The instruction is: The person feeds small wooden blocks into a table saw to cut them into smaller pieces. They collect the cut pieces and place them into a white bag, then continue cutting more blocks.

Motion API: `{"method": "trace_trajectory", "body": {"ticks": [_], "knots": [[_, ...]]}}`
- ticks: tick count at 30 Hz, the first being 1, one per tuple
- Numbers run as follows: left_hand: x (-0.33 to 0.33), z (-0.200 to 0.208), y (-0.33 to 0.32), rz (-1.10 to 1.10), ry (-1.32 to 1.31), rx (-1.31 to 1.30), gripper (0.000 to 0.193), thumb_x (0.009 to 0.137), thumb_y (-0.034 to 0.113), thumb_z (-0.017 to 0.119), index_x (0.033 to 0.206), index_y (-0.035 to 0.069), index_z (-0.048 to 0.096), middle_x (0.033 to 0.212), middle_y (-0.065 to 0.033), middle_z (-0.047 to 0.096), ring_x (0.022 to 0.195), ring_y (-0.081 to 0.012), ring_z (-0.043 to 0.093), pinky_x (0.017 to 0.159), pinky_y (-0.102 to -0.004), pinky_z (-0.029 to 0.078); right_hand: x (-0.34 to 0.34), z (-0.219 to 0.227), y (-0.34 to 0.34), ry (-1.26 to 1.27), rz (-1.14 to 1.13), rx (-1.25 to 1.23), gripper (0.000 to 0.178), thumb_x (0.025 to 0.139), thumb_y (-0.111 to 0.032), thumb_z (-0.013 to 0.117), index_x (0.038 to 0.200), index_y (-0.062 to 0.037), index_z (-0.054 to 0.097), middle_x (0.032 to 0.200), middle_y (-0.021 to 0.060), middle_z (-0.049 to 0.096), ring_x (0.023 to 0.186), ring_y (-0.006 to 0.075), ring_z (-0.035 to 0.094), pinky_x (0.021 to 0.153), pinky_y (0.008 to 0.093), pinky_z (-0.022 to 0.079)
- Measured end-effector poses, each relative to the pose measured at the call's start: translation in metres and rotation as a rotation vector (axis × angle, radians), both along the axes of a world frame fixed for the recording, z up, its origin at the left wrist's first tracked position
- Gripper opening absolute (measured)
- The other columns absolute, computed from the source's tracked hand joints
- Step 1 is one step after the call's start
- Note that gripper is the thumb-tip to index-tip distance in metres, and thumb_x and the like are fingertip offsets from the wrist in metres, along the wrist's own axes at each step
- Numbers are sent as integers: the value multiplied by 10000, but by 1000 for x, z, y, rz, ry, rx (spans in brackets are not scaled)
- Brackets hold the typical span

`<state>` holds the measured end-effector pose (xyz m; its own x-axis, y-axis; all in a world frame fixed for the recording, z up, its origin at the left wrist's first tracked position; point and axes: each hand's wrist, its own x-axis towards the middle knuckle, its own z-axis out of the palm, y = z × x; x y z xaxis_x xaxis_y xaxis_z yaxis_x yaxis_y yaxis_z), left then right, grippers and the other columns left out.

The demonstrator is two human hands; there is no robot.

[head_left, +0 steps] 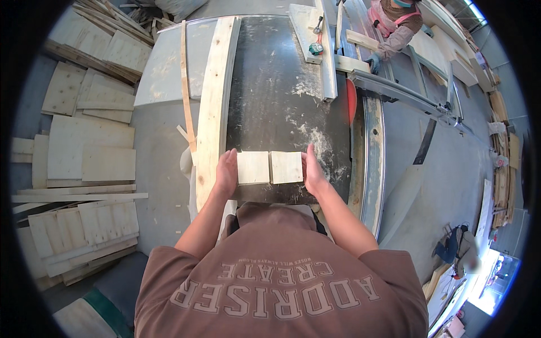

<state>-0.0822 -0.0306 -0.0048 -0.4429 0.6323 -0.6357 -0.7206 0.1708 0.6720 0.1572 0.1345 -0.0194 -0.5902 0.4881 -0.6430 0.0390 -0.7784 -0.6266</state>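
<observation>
Two square pale wooden boards sit side by side near the front end of a dark, sawdust-marked saw table (265, 73), a narrow dark gap between them. My left hand (227, 173) presses along the outer edge of the left board (253, 167), its fingers fairly straight. On the other side, my right hand (313, 173) bears against the outer edge of the right board (287, 167), thumb and fingers pointing forward. Between them my hands hold the pair. Whether the boards rest fully on the table, and how thick they are, I cannot tell.
A long timber plank (217, 96) runs along the table's left side. Right of the table are a red guard (351, 101) and a metal rail (372, 163). A tape measure (315, 49) lies by the fence. A gloved co-worker (394, 25) handles wood beyond. Boards (90, 146) are stacked left.
</observation>
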Motion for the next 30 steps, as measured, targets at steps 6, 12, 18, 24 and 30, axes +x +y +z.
{"method": "trace_trajectory", "body": {"ticks": [6, 12, 18, 24, 30], "knots": [[9, 27, 20, -290, 411, -166, 929, 1043, 413, 676, 1702, -35, 199, 1740, -221, 283, 1580, -315, 331, 1260, -377, 313, -39, 60, -22, -204, -34, 317, 912, 1112, -687, 396, 1525, 124, 447, 1554, 253, 551, 1476, 329, 493, 1224, 429, 366], [6, -6, 19, -354, 600, -113, 833, 1071, 337, 706, 1653, -78, 278, 1534, -234, 527, 1388, -267, 553, 1191, -366, 427, -40, 5, -23, -594, 95, 806, 898, 1046, -623, 598, 1468, 160, 470, 1371, 400, 629, 1313, 485, 631, 1115, 492, 492], [4, -10, 18, -348, 543, -66, 765, 1071, 325, 712, 1607, -83, 349, 1421, -215, 614, 1298, -245, 611, 1123, -355, 484, -53, 55, -43, -895, 85, 962, 703, 1065, -595, 550, 1246, 83, 589, 1219, 334, 692, 1174, 497, 675, 979, 562, 548], [6, -1, 19, -394, 693, -90, 779, 1063, 400, 712, 1588, -79, 391, 1432, -240, 618, 1298, -265, 615, 1120, -363, 483, -52, 58, -46, -946, 72, 1040, 645, 1070, -589, 534, 1117, 51, 596, 1115, 303, 711, 1072, 493, 702, 895, 582, 567], [1, -6, 18, -423, 806, -122, 789, 1057, 441, 709, 1574, -75, 412, 1417, -246, 628, 1283, -268, 621, 1103, -378, 493, -54, 62, -48, -981, 100, 1019, 654, 1073, -596, 525, 1121, 52, 601, 1128, 298, 716, 1079, 484, 706, 896, 579, 570]]}}
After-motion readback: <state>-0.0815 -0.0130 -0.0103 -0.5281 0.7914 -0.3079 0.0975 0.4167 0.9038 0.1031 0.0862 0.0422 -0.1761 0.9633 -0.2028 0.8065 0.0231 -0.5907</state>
